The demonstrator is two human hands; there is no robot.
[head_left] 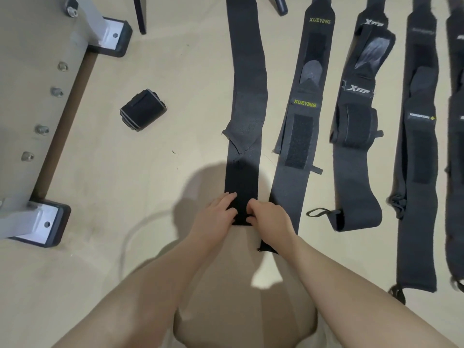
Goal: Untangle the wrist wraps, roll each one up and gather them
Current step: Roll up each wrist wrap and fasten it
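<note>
Floor: both hands on wrap

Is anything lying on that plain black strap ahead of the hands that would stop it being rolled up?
Nothing visible does. Both hands pinch the near end of the plain wrap, and its length lies bare on the floor, apart from the XUEYING wrap beside it.

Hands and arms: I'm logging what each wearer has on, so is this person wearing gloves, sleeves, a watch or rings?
None that the head view shows. The left hand and right hand are bare, with no gloves and no visible rings. Both forearms are uncovered down to the frame's lower edge, with no sleeves, watch, bracelet or wrist wrap on either wrist. No markings show on them.
</note>
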